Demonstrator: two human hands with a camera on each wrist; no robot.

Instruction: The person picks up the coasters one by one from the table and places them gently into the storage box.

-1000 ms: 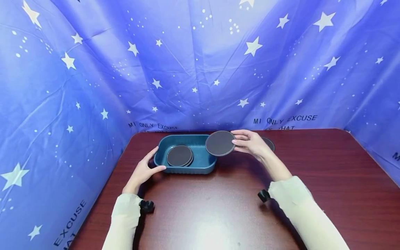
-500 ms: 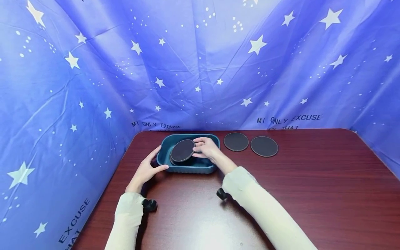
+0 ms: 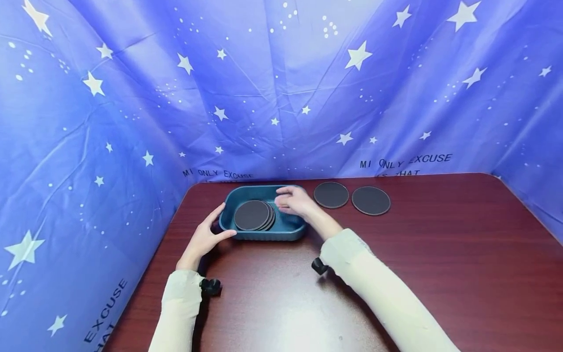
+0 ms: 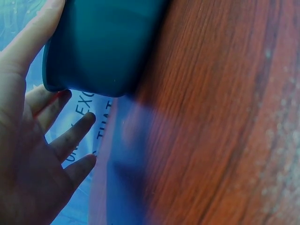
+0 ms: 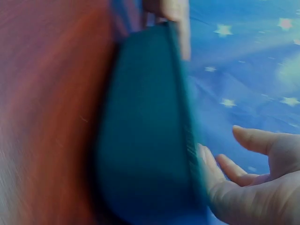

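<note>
A teal plastic bin (image 3: 292, 235) stands near the table's back edge. Inside, towards its left end, lies a leaning stack of round black coasters (image 3: 251, 215). My left hand (image 3: 203, 240) grips the bin's left end, thumb at the front corner and fingers at the back one. The left wrist view shows its lower fingers (image 4: 77, 133) spread loosely beside the end wall. My right hand (image 3: 296, 201), blurred, is over the right part of the bin with nothing in it. In the right wrist view its fingers (image 5: 253, 138) are apart and relaxed beyond the bin's rim.
Two more black coasters, one nearer the bin (image 3: 331, 195) and one further right (image 3: 371, 200), lie flat on the dark red wooden table (image 3: 440, 254). A blue curtain (image 3: 281, 88) with white stars hangs behind and at both sides.
My right hand has carried a coaster leftwards into the bin, laid it on the stack, let go and drawn back to the right. The left hand has kept its place on the bin.
</note>
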